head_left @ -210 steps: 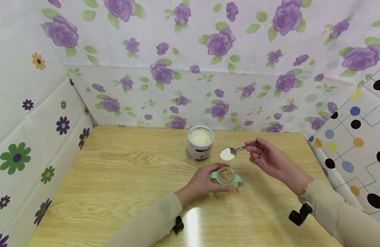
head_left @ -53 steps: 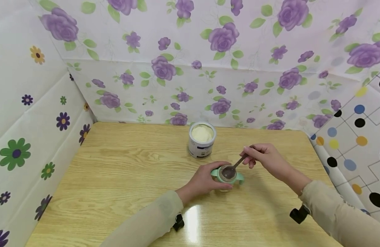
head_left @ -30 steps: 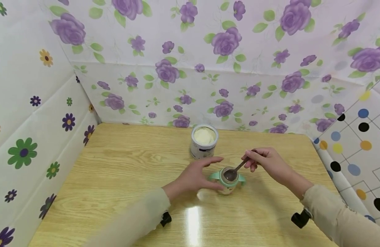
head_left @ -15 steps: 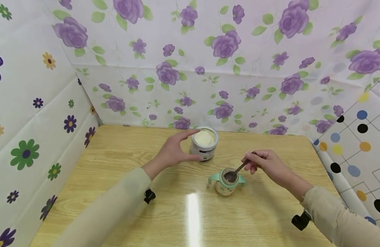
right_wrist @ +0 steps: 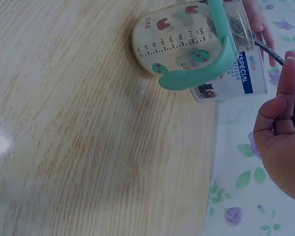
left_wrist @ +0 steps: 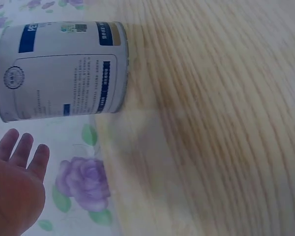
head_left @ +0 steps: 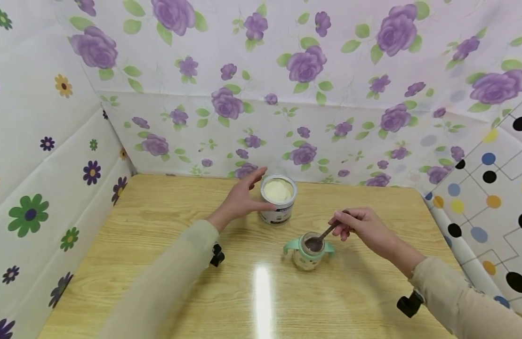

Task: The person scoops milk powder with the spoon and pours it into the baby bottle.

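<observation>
My left hand is spread beside an open can of pale powder, its thumb at the can's front in the head view. The left wrist view has the fingers apart from the can's printed side. My right hand pinches the handle of a metal spoon. The spoon's bowl sits in the mouth of a clear baby bottle with two mint-green handles, upright on the table. In the right wrist view the bottle shows a measuring scale and small printed pictures.
The wooden table meets a flowered cloth wall just behind the can. Patterned sheets stand along the left and right sides. A small black device is strapped at the right wrist.
The spoon, earlier held out with white powder on it, has moved left to the bottle's mouth and shows no white powder. My left hand has released the bottle and moved to the can.
</observation>
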The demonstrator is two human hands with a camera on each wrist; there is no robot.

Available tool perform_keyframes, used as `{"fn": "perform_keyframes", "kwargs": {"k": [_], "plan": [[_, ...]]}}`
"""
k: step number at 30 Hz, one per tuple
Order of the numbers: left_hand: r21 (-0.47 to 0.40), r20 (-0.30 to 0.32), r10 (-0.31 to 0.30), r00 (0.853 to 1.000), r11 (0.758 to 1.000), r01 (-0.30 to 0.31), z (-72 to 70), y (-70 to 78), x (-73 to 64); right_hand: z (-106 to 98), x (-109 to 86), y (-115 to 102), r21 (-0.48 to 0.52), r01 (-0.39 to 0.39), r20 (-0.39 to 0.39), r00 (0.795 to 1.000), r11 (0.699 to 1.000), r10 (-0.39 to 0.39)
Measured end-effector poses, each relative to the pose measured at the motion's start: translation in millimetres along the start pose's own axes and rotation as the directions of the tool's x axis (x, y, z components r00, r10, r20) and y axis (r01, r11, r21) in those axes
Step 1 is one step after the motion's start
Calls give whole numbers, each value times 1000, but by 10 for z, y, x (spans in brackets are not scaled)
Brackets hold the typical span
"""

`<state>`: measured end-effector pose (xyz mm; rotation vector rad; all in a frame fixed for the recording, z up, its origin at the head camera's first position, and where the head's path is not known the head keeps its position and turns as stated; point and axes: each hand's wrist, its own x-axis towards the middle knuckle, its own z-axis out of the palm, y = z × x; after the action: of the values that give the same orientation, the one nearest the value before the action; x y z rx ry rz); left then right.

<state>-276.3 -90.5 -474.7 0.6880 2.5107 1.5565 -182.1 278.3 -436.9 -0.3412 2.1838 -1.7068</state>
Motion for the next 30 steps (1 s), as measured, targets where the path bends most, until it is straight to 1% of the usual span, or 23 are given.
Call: {"fn": "perform_keyframes", "kwargs": {"k": [2,6,9,12,15,19,21,23,25,27,30], "plan": [[-21,5,-8,1000,1000,9,52,-71,35,0,-1,5,3,-8,-6,1000,1000,8],[-61,14,-46,999,997,46,139,-166,66,-3,-5,-1,1,-19,-16,1000,1000,19],[-94,17,-74,997,993,75,177,-199,60,-16,-14,-20,-15,-15,-21,1000,1000,15],[-130,20,-84,996,988,86,200,-216,57,-44,-29,-55,-22,6,-39,999,1000,-7],[-158,27,-79,997,984,82,210,-216,65,-92,-43,-105,15,46,-54,998,999,-45],[-172,35,-70,997,982,75,208,-215,65,-148,-4,-210,145,87,-65,995,986,-79],[-174,36,-70,997,982,75,205,-212,66,-168,57,-289,196,107,-76,993,975,-94],[-170,32,-70,997,983,75,201,-208,66,-180,158,-368,217,127,-92,990,968,-109],[-164,28,-72,997,984,76,197,-208,67,-175,293,-443,212,145,-102,987,967,-126],[-157,26,-73,997,985,77,196,-210,69,-158,445,-501,189,143,-106,987,972,-125],[-153,29,-73,997,985,76,201,-221,71,-117,683,-551,115,123,-100,989,986,-112]]}}
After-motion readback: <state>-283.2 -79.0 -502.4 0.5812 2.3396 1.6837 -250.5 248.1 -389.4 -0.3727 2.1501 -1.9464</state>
